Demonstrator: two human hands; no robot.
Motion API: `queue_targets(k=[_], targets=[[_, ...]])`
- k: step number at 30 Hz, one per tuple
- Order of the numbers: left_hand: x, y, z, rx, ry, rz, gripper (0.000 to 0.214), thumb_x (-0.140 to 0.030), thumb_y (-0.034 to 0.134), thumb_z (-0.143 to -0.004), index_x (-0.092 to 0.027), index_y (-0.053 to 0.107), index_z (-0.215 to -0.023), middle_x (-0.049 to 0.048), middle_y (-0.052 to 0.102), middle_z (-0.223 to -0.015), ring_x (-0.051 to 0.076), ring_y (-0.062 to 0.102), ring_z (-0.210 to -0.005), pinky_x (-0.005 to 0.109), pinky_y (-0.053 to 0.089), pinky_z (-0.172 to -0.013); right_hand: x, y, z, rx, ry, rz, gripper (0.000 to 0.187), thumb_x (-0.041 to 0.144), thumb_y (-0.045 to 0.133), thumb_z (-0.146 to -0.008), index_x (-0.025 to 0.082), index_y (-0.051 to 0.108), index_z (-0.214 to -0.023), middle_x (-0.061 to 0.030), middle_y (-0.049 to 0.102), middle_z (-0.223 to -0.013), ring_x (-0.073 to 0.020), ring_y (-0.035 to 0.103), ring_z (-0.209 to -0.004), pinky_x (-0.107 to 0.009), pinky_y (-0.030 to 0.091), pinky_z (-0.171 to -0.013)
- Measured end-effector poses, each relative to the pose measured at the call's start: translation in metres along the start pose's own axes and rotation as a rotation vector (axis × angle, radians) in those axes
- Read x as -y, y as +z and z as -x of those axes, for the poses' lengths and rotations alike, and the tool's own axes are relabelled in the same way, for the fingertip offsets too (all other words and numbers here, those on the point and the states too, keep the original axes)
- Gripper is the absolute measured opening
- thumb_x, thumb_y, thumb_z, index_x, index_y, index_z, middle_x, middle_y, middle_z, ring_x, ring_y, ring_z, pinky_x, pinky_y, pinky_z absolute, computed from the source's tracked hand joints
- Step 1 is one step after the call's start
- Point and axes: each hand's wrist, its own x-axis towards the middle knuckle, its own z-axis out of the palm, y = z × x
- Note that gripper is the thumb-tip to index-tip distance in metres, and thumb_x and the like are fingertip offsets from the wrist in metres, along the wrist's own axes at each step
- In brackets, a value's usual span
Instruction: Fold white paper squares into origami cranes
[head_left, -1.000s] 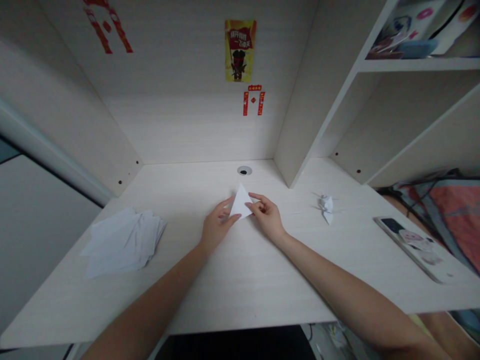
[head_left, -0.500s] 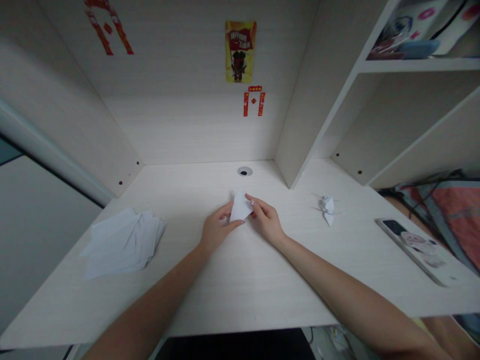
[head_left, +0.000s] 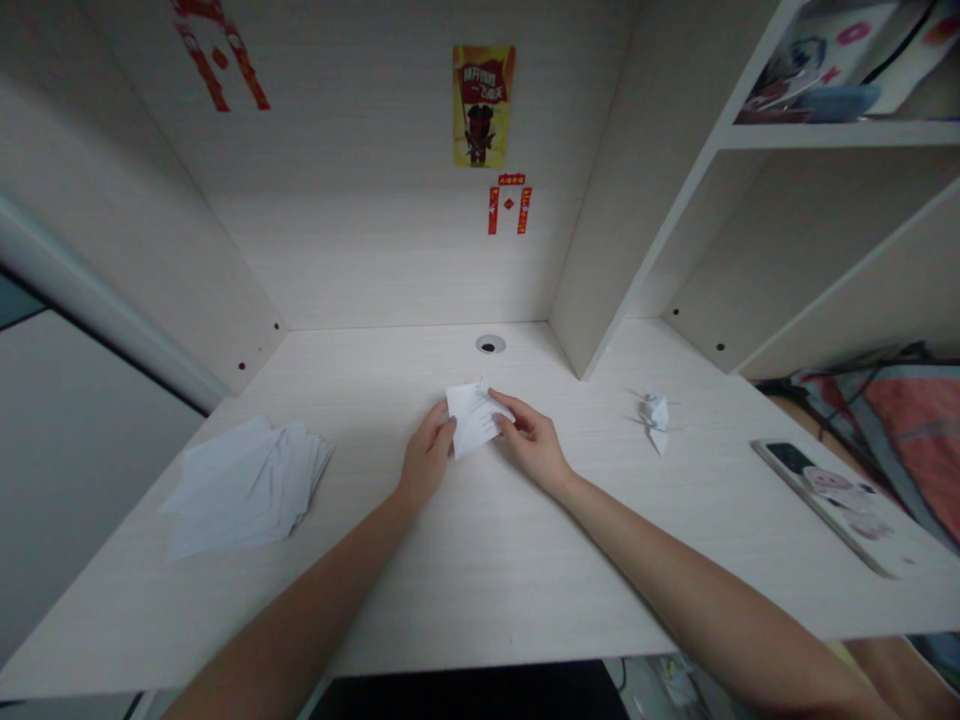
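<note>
Between my hands is a small white piece of paper with crease lines, held just over the middle of the desk. My left hand pinches its left edge, thumb on the near face. The right side of the paper is gripped by my right hand, thumb and fingers closed on it. To the right lies a small folded paper figure with pointed ends. A loose pile of white paper sheets rests on the left of the desk.
On the right of the white desk lies a phone in a decorated case. A cable hole sits near the back wall. An upright panel divides the desk's back right, and a red and grey cloth item is at far right.
The paper was a narrow folded triangle; now it is opened into a wider, creased shape. My left hand has shifted its grip to the left edge.
</note>
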Motion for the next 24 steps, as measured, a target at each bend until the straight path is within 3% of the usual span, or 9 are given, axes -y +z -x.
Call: queue_targets(k=[3,5,11,17,24], targets=[[-0.002,-0.001,0.001,-0.018,-0.039,0.037,0.04,-0.034,0.053,-0.078,-0.021,0.057,-0.115,0.0007,0.07,-0.078,0.019,0.064,-0.076,0.027,0.048,-0.071,0.006,-0.005,0.0,0.087,-0.104,0.119,0.026,0.032,0.051,-0.083,0.025,0.068,-0.102,-0.006,0.068,-0.095,-0.019,0.06,-0.081,-0.031,0.048,-0.071],[-0.004,0.0,0.002,0.001,-0.041,0.071,0.043,-0.034,0.055,-0.076,-0.021,0.054,-0.118,0.0014,0.071,-0.082,0.018,0.064,-0.074,0.027,0.048,-0.069,0.01,-0.009,-0.001,0.149,-0.171,0.185,0.026,0.03,0.053,-0.082,0.026,0.067,-0.105,-0.006,0.068,-0.092,-0.0194,0.061,-0.082,-0.033,0.047,-0.076],[-0.004,-0.002,-0.002,0.038,0.016,0.148,0.039,-0.039,0.057,-0.077,-0.019,0.058,-0.11,0.0058,0.069,-0.1,0.019,0.065,-0.084,0.027,0.05,-0.072,0.013,-0.018,-0.006,0.302,-0.307,0.23,0.052,0.034,0.073,-0.067,0.028,0.059,-0.117,-0.0066,0.064,-0.107,-0.022,0.058,-0.098,-0.036,0.044,-0.088],[0.0,-0.005,-0.009,0.025,-0.122,0.343,0.049,-0.042,0.061,-0.072,-0.015,0.055,-0.112,0.0072,0.071,-0.088,0.02,0.066,-0.069,0.029,0.051,-0.061,0.008,-0.023,-0.01,0.252,-0.272,0.192,0.039,0.034,0.072,-0.069,0.031,0.064,-0.107,-0.0056,0.067,-0.1,-0.0207,0.06,-0.092,-0.035,0.047,-0.083],[0.003,-0.007,-0.01,0.012,-0.182,0.384,0.047,-0.037,0.066,-0.067,-0.014,0.058,-0.108,0.0073,0.071,-0.084,0.019,0.065,-0.07,0.029,0.051,-0.064,0.009,-0.022,-0.01,0.16,-0.168,0.023,0.025,0.036,0.073,-0.066,0.028,0.072,-0.09,-0.0073,0.069,-0.093,-0.0223,0.063,-0.086,-0.037,0.048,-0.081]])
